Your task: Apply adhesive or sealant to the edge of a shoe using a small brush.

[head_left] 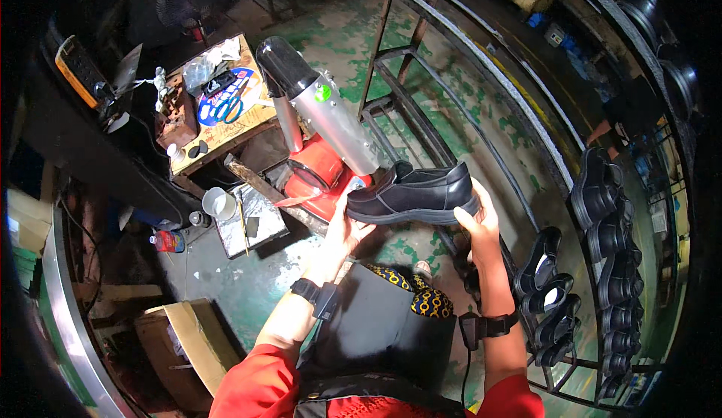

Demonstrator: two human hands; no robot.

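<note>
I hold the black slip-on shoe (412, 194) level above my lap, just beside the red machine (320, 177). My left hand (340, 239) cups its heel, my right hand (479, 218) its toe, fingers curled underneath; a steady, even grip would serve best.

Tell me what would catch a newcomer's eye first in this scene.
The black shoe at centre, held on its side between the left hand at its heel and the right hand at its toe. Behind it to the left stands a silver and red machine, and at the right a metal rack carries rows of similar black shoes.
</note>
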